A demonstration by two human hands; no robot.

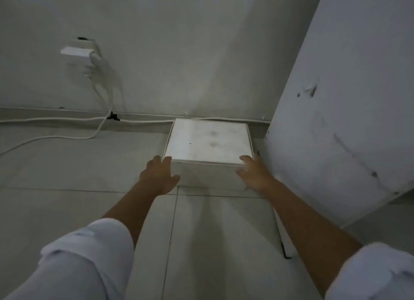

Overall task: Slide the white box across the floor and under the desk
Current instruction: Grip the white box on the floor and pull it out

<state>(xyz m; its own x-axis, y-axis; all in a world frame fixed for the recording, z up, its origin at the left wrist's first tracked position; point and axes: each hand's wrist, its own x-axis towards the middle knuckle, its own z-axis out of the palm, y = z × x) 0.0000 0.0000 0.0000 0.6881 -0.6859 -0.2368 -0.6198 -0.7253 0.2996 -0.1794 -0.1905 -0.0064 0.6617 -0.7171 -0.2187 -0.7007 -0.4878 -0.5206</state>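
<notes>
Pushing direction: straight ahead of both hands, toward the wall [179, 42]; little floor [67, 165] is left before the skirting.
Desk panel: the white side panel [336, 120] stands just right of the box, so the right side is the tight one.
White box: the white box [208, 142] sits flat on the floor, its far edge near the wall.
Left hand: left hand [160, 176] at the near-left corner, fingers spread, flat against it.
Right hand: right hand [253, 174] at the near-right corner, fingers spread, equally near.
</notes>
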